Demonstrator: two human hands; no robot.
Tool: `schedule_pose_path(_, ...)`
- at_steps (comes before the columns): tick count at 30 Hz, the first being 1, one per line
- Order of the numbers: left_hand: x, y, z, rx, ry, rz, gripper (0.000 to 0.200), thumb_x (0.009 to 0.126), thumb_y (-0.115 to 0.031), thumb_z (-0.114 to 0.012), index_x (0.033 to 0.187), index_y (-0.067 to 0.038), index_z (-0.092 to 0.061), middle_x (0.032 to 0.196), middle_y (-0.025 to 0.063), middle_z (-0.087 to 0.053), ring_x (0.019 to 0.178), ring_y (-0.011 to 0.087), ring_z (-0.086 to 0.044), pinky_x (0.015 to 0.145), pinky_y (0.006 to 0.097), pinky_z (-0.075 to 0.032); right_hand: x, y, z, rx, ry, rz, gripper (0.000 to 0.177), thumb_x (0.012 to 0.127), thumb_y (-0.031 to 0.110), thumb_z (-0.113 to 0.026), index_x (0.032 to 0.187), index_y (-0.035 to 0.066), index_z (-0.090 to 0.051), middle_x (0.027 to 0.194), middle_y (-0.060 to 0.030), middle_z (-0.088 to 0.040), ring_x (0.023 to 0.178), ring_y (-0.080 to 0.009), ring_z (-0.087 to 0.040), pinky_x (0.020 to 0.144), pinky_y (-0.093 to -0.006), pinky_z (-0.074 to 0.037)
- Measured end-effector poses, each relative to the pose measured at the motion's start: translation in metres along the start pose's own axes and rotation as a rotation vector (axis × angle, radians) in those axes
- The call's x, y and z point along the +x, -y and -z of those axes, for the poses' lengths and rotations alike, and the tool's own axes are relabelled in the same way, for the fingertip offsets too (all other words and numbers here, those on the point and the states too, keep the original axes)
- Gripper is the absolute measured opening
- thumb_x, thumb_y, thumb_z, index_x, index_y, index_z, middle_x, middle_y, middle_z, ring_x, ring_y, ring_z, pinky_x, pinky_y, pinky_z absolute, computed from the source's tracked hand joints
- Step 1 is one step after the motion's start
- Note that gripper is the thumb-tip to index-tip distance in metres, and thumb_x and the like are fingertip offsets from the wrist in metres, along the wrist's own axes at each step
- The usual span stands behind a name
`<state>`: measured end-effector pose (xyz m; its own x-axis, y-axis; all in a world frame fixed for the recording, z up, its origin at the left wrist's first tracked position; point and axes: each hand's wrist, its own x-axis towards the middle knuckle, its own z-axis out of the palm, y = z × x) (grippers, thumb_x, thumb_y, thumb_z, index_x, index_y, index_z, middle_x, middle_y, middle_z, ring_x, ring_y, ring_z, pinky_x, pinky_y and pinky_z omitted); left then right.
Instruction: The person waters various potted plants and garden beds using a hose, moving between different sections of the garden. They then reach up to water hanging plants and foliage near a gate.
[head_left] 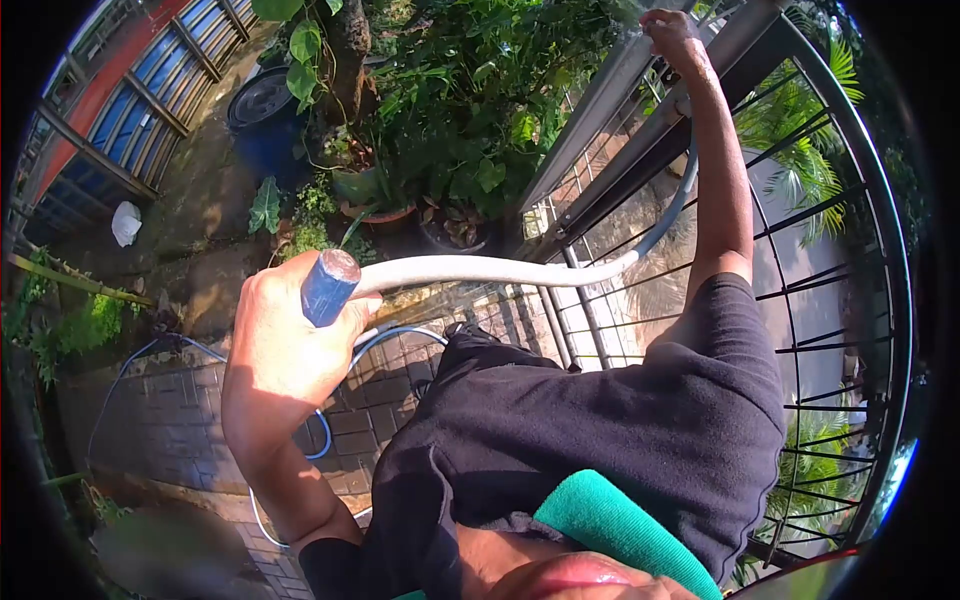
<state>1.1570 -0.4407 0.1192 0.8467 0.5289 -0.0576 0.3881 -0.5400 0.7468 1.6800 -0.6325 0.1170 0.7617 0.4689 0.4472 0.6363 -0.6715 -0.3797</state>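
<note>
My left hand (285,320) is closed round a short blue cylinder (328,290) with a worn, brownish end; what it belongs to is hidden in my fist. A pale garden hose (470,270) runs out from the same hand, sags to the right past the gate and rises behind my right forearm. My right hand (674,38) is stretched far out at the top, beside the gate's metal post. Its fingers are curled where the hose leads, and a whitish blur like water spray shows at the fingertips. The hose's tip is not clear.
A dark metal gate (790,345) with bars stands close on the right. Leafy plants and flowerpots (380,212) are ahead, with a blue barrel (268,130) to their left. A thin blue hose (322,440) loops over the paving (180,420). A blue-and-red fence (150,90) lies far left.
</note>
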Motion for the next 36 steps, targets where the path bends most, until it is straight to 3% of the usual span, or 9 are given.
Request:
schedule_pose_path(8,0.002,0.014,-0.002,-0.067,-0.002,0.042,0.014,0.077,-0.007,-0.070,0.083,0.003,-0.062,0.061,0.0110,-0.058,0.053,0.0145,-0.054,0.053,0.0319,-0.043,-0.017,0.043,-0.022,0.016,0.188,-0.142,0.023,0.085,0.024,-0.059,0.105,0.016,-0.067,0.058,-0.0035,-0.056,0.044,-0.0097,-0.049,0.040,-0.0293,-0.040)
schedule_pose_path(9,0.007,0.016,-0.002,-0.052,-0.014,0.014,0.014,0.076,-0.007,-0.070,0.082,0.004,-0.062,0.061,0.0122,-0.058,0.053,0.0167,-0.055,0.053,0.0326,-0.044,-0.006,0.036,-0.029,0.022,0.236,-0.154,0.025,0.079,0.022,-0.058,0.099,0.014,-0.071,0.069,-0.0044,-0.063,0.053,-0.0125,-0.057,0.048,-0.0315,-0.049)
schedule_pose_path(13,0.028,0.013,0.000,-0.044,-0.019,0.015,0.013,0.075,-0.005,-0.070,0.081,0.003,-0.062,0.063,0.0138,-0.058,0.055,0.0198,-0.056,0.055,0.0339,-0.044,0.019,0.035,-0.059,0.090,0.402,-0.005,0.016,0.081,0.017,-0.063,0.095,0.014,-0.071,0.070,-0.0030,-0.064,0.055,-0.0130,-0.060,0.048,-0.0326,-0.050)
schedule_pose_path(15,0.041,0.007,0.003,-0.023,-0.028,-0.005,0.013,0.075,-0.005,-0.070,0.081,0.003,-0.062,0.063,0.0137,-0.059,0.056,0.0192,-0.056,0.055,0.0338,-0.044,0.042,0.029,-0.074,0.120,0.460,0.028,0.016,0.083,0.017,-0.061,0.096,0.015,-0.070,0.063,-0.0016,-0.060,0.049,-0.0107,-0.053,0.043,-0.0305,-0.043)
schedule_pose_path(17,0.053,0.002,0.007,-0.011,-0.035,0.017,0.013,0.076,-0.005,-0.070,0.082,0.003,-0.062,0.064,0.0137,-0.060,0.057,0.0180,-0.056,0.056,0.0338,-0.044,0.058,0.038,-0.091,0.177,0.452,-0.157,0.016,0.085,0.017,-0.059,0.099,0.015,-0.068,0.053,0.0004,-0.053,0.038,-0.0067,-0.042,0.032,-0.0257,-0.030)
schedule_pose_path(25,0.094,0.003,0.007,-0.022,-0.089,0.021,0.012,0.076,-0.004,-0.069,0.082,0.003,-0.061,0.062,0.0140,-0.058,0.055,0.0194,-0.054,0.055,0.0339,-0.043,0.109,0.046,-0.114,0.051,0.456,-0.017,0.017,0.084,0.019,-0.059,0.098,0.016,-0.068,0.055,-0.0001,-0.055,0.039,-0.0072,-0.042,0.034,-0.0259,-0.031)
schedule_pose_path(33,0.114,0.016,0.001,0.010,-0.134,0.074,0.015,0.075,-0.009,-0.071,0.076,0.002,-0.060,0.063,0.0168,-0.057,0.056,0.0292,-0.055,0.056,0.0378,-0.043,0.129,0.051,-0.162,-0.006,0.511,-0.186,0.018,0.086,0.021,-0.058,0.101,0.021,-0.068,0.055,0.0018,-0.052,0.039,-0.0053,-0.037,0.035,-0.0247,-0.027)
schedule_pose_path(34,0.116,0.017,0.000,0.021,-0.152,0.068,0.015,0.075,-0.009,-0.071,0.076,0.002,-0.060,0.063,0.0170,-0.057,0.056,0.0299,-0.055,0.056,0.0381,-0.042,0.127,0.055,-0.159,0.031,0.570,-0.165,0.016,0.090,0.026,-0.056,0.099,0.020,-0.067,0.070,0.0025,-0.060,0.053,-0.0082,-0.054,0.043,-0.0276,-0.043)
schedule_pose_path(36,0.119,0.016,0.003,-0.040,-0.111,0.218,0.016,0.075,-0.010,-0.071,0.076,0.003,-0.060,0.063,0.0177,-0.057,0.055,0.0302,-0.053,0.055,0.0380,-0.041,0.129,0.059,-0.172,0.066,0.571,-0.234,0.015,0.089,0.025,-0.057,0.099,0.019,-0.067,0.071,0.0014,-0.060,0.054,-0.0069,-0.053,0.043,-0.0260,-0.040)
